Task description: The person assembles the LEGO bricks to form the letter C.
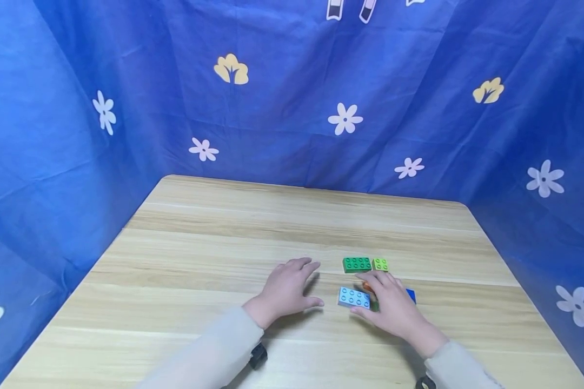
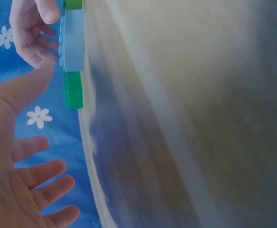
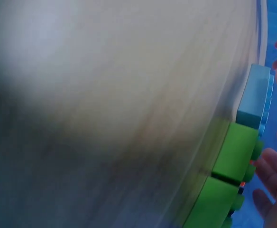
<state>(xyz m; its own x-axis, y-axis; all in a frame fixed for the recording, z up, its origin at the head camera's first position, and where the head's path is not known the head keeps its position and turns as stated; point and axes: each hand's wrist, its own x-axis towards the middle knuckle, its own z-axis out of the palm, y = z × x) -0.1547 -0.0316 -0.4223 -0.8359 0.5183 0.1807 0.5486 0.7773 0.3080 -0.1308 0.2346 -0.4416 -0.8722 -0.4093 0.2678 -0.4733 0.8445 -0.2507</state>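
Note:
My left hand (image 1: 287,286) is held over the table, thumb and fingers spread, with nothing in it. To its right lies a light blue brick (image 1: 353,297), studs up. My right hand (image 1: 394,308) reaches over several bricks, its thumb by the near edge of the light blue one and its fingers loosely bent. Partly hidden under that hand are an orange brick (image 1: 367,286) and a blue brick (image 1: 411,295). Two green bricks, one nearer (image 3: 235,149) and one beside it (image 3: 212,204), show below the right fingers in the right wrist view.
Beyond the right hand, a long green brick (image 1: 357,264) lies beside a small lime brick (image 1: 380,264). The wooden table (image 1: 224,232) meets a blue flowered curtain (image 1: 282,119) at its back and sides.

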